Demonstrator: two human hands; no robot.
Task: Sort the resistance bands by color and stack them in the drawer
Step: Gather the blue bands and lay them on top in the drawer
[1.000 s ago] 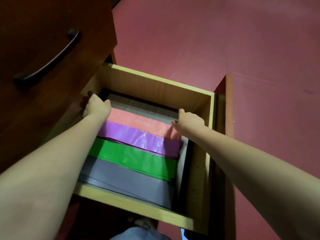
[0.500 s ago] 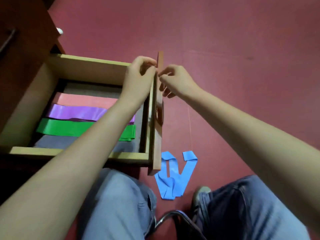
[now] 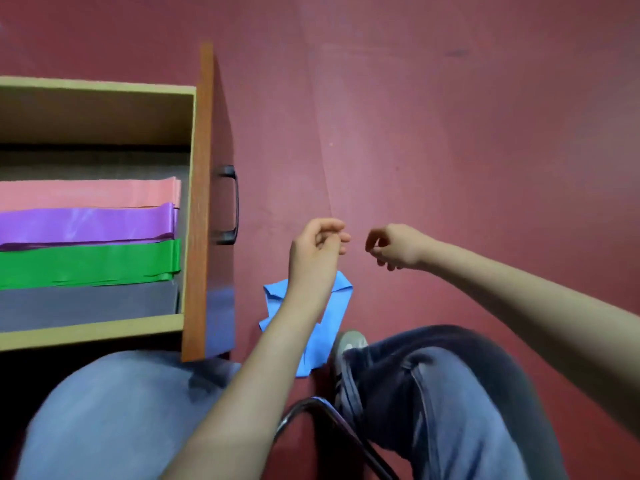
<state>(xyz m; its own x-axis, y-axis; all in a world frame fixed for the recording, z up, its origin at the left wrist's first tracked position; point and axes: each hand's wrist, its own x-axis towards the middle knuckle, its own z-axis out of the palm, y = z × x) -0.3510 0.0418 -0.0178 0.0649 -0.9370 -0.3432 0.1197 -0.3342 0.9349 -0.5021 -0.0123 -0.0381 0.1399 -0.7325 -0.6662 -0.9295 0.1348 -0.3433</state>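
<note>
The wooden drawer [image 3: 194, 202] stands pulled out at the left. Inside lie folded bands side by side: pink [image 3: 90, 194], purple [image 3: 86, 225], green [image 3: 86, 263] and grey [image 3: 86, 303]. A crumpled blue band [image 3: 332, 317] lies on the red floor right of the drawer, partly hidden by my left forearm. My left hand [image 3: 317, 249] and my right hand [image 3: 394, 247] hover above the floor over the blue band, fingers loosely curled, holding nothing.
The drawer front carries a black handle [image 3: 230, 204]. My legs in jeans [image 3: 450, 393] and a shoe [image 3: 349, 344] fill the lower view, with a metal chair frame [image 3: 311, 410] between them. Red floor [image 3: 450, 133] spreads to the right.
Both hands left the drawer, passed its front panel and now hang over the floor near the blue band. The view has swung right and down.
</note>
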